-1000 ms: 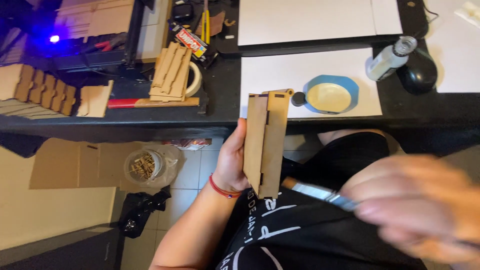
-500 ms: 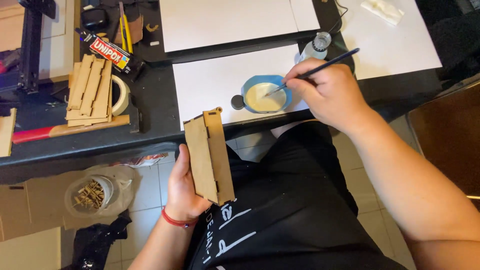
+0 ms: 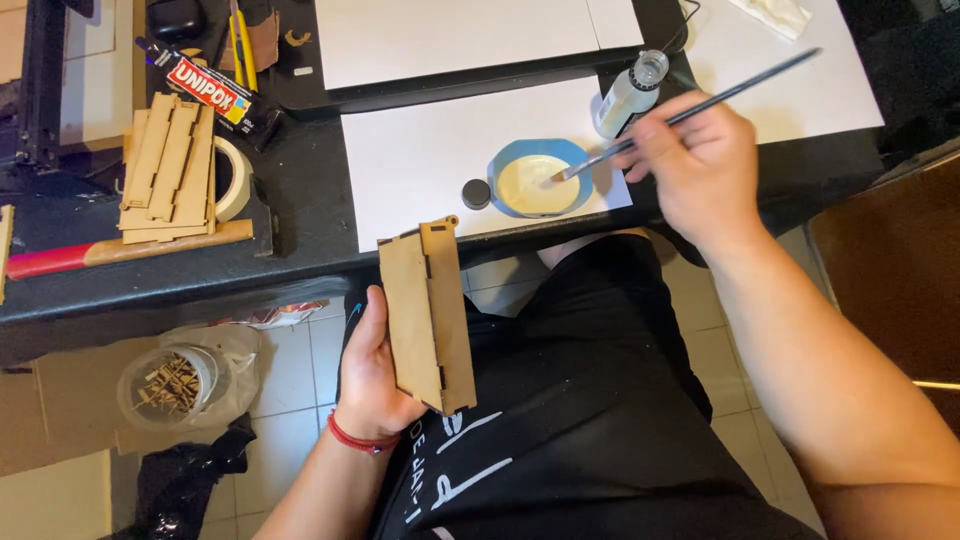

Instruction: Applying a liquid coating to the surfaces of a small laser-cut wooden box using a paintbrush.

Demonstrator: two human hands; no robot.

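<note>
Plywood assembly, two thin slotted panels joined at an angle, sits upright in the left hand over the lap, just below the counter edge. That hand's grip is clamped on the piece along its left edge and back, thumb hidden behind. It looks light and stiff, but the thin tabs at its top would likely snap if squeezed, so the flat faces low down are the safer hold. At two o'clock from it, the right hand pinches a slim paintbrush closed between fingers and thumb, bristles dipped in the pale liquid of a blue dish. The brush is light and rigid; holding mid-handle gives control. A small bottle stands at one o'clock of the dish, a dark cap at nine.
</note>
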